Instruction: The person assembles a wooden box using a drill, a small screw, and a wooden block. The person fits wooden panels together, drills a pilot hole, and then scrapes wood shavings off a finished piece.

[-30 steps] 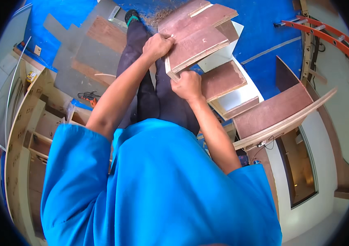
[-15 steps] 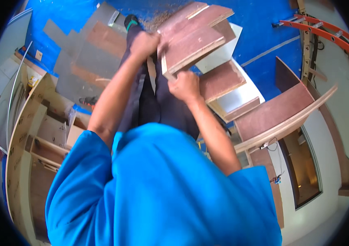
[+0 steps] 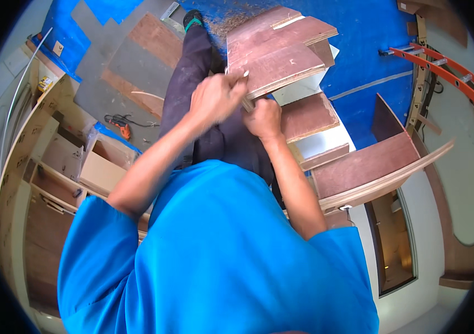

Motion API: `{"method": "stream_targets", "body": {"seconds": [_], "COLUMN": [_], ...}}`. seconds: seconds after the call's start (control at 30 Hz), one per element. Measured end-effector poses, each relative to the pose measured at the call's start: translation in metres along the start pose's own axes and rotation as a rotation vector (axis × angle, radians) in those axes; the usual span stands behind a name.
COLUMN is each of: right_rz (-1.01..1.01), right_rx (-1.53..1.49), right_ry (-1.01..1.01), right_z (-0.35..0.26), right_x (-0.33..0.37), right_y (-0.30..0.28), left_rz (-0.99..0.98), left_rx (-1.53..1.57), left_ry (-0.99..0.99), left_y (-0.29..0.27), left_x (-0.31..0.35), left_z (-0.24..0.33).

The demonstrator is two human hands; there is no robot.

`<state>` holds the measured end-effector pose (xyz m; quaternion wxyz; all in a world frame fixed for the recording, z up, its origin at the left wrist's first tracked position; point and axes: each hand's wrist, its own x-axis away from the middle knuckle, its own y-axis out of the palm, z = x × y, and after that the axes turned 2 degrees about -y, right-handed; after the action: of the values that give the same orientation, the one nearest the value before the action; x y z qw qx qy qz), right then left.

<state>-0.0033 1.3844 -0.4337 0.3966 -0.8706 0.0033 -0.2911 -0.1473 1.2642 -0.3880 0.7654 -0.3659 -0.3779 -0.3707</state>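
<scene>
A reddish-brown plywood box [image 3: 284,69] with pale cut edges lies in front of my legs. My right hand [image 3: 263,118] is closed at its near lower corner, the thumb by a pale strip of edge. My left hand [image 3: 215,99] is beside the same corner, slightly blurred, its fingers curled in a pinch. A small white tip shows by the left fingertips; what it belongs to is hidden. Right of the box is another plywood piece [image 3: 309,116] with white inner faces.
A longer plywood cabinet part [image 3: 368,164] stands to the right, and an orange ladder [image 3: 443,75] beyond it. Blue sheeting [image 3: 359,67] covers the floor, with grey boards [image 3: 95,83] at left. An orange power tool [image 3: 124,131] with a cord lies near open wooden cabinets [image 3: 62,161].
My left hand has come off the box's left edge and moved down and right, close to my right hand. The right hand stays at the corner. The view has shifted slightly.
</scene>
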Motion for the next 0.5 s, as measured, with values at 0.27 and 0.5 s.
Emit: {"method": "stream_targets", "body": {"seconds": [0.27, 0.5], "right_rz": [-0.024, -0.019], "right_rx": [0.033, -0.013], "right_ry": [0.030, -0.019], "right_z": [0.001, -0.001], "right_x": [-0.009, -0.001], "right_y": [-0.004, -0.003], "left_rz": [0.029, 0.552], "left_rx": [0.011, 0.329], "left_ry": [-0.086, 0.216], "left_y": [0.011, -0.042], "left_x": [-0.093, -0.142], "left_z": [-0.034, -0.104]}}
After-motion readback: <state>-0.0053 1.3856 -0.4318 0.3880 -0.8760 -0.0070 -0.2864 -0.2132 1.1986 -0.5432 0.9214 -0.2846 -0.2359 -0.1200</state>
